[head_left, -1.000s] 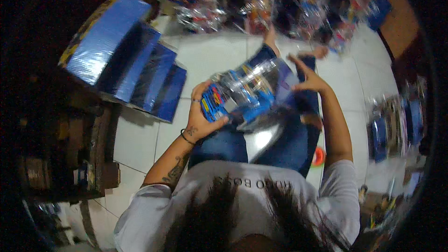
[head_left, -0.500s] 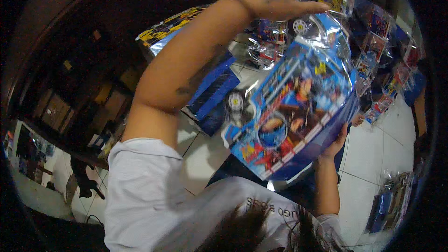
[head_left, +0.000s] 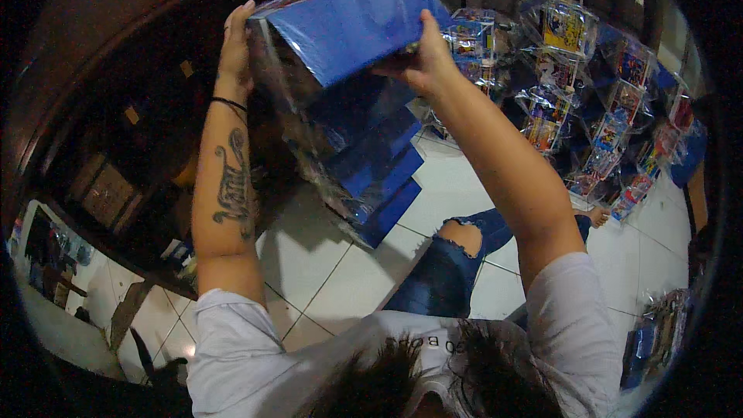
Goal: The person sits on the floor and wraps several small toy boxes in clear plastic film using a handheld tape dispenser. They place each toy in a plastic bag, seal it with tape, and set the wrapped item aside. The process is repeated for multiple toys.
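"Where is the blue box appearing?"

"It is showing above a stepped stack of blue boxes on the white tiled floor; whether it is touching them, I cannot tell."

"And the grip?"

"Both hands are clamping it: the left hand is gripping its left end, the right hand its lower right edge, thumb lying against the blue side. Bagged, colourful packages are standing to the right."
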`<act>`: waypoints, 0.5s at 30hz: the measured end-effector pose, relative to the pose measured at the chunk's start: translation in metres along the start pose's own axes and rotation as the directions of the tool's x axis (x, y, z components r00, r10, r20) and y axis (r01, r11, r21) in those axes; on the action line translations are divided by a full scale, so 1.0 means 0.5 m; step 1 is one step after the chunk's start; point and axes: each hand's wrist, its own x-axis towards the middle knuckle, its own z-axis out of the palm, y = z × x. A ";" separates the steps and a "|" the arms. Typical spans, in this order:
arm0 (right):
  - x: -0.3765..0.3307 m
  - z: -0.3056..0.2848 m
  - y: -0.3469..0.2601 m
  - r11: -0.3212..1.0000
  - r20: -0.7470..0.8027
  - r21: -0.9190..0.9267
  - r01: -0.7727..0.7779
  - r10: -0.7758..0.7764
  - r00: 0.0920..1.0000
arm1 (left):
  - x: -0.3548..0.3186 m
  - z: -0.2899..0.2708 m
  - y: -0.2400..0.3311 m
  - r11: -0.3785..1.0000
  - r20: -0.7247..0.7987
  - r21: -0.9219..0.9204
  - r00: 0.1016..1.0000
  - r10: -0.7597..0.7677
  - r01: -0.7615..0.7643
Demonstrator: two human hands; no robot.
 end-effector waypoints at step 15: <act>0.086 -0.121 0.042 0.902 -0.101 -0.427 0.070 -0.125 0.987 | -0.038 -0.025 -0.036 0.953 -0.292 0.278 0.935 0.202 -0.119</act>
